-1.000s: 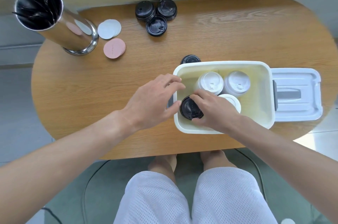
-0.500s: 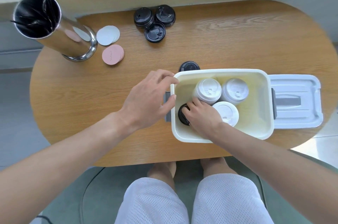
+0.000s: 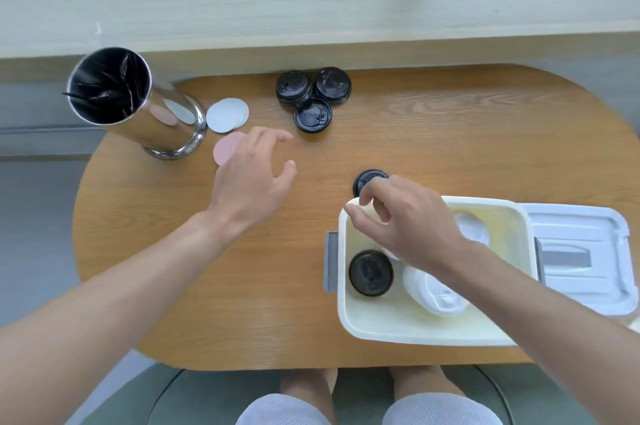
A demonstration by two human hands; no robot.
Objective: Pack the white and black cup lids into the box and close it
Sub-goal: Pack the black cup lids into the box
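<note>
A cream box (image 3: 408, 332) stands at the table's front right, its white cover (image 3: 581, 254) lying beside it on the right. Inside lie a black cup lid (image 3: 370, 272) at the near left and white lids (image 3: 438, 296), some hidden under my right arm. My right hand (image 3: 405, 216) hovers over the box's far left corner, fingers curled and empty, right next to a lone black lid (image 3: 367, 178) on the table behind the box. My left hand (image 3: 254, 171) is open in mid-air, fingers spread, short of three black lids (image 3: 313, 97) at the back.
A tall steel canister (image 3: 135, 102) with black straws stands at the back left. White discs (image 3: 227, 114) and pink discs (image 3: 227, 149) lie next to it, the pink ones partly under my left hand. The oval table (image 3: 173, 251) ends close to my knees.
My right hand let go of the black lid in the box and rose to the box's far left corner. My left hand left the box edge and moved back-left across the table.
</note>
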